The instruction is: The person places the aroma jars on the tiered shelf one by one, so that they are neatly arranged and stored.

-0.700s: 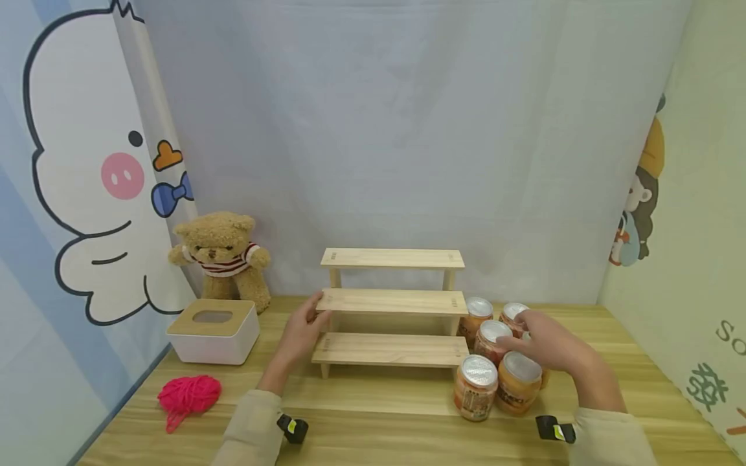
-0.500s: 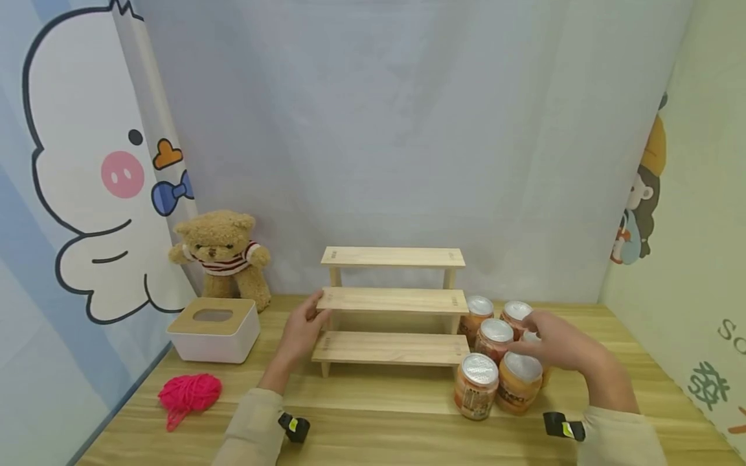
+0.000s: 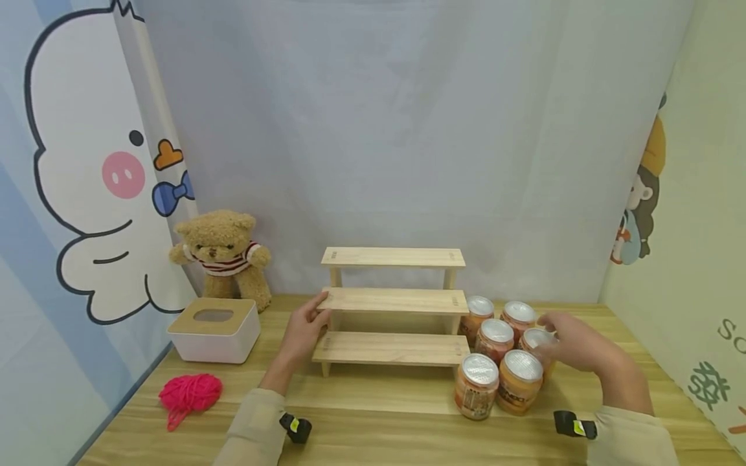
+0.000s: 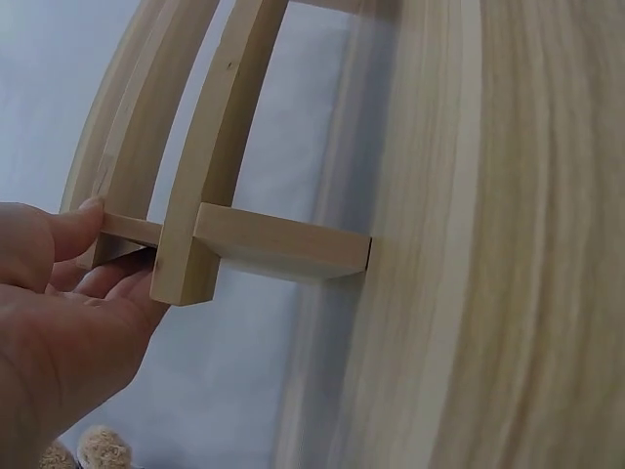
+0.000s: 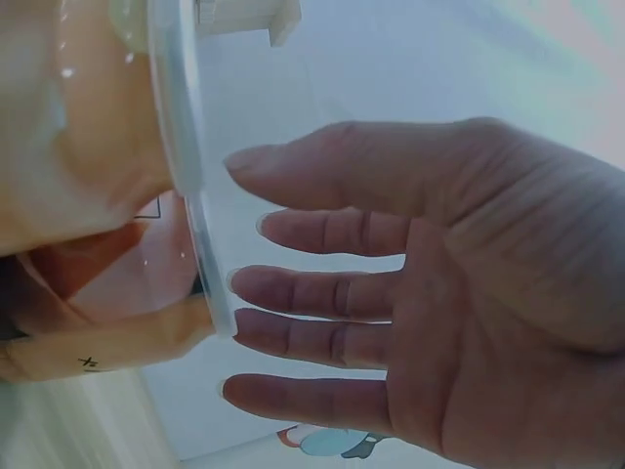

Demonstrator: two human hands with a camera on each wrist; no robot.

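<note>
A three-tier wooden step shelf (image 3: 390, 299) stands mid-table. My left hand (image 3: 303, 330) grips the left end of its middle tier; in the left wrist view the thumb lies on one side of the wood and the curled fingers on the other. Several cans with silver lids and orange labels stand upright by the shelf's right end, among them a front-left can (image 3: 476, 388) and a front-right can (image 3: 520, 383). Over the right-hand cans hovers my right hand (image 3: 583, 343), holding nothing. The right wrist view has its straight, spread fingers beside a can (image 5: 107, 127).
On the left stand a teddy bear (image 3: 218, 259) in a striped top and a white tissue box (image 3: 212, 346) with a wooden lid. A pink yarn ball (image 3: 190, 395) lies nearer the front. A grey curtain (image 3: 408, 129) hangs behind the table.
My right hand has moved rightward across the can tops, uncovering more of the middle-right can's lid. The left hand, shelf and cans stay where they were.
</note>
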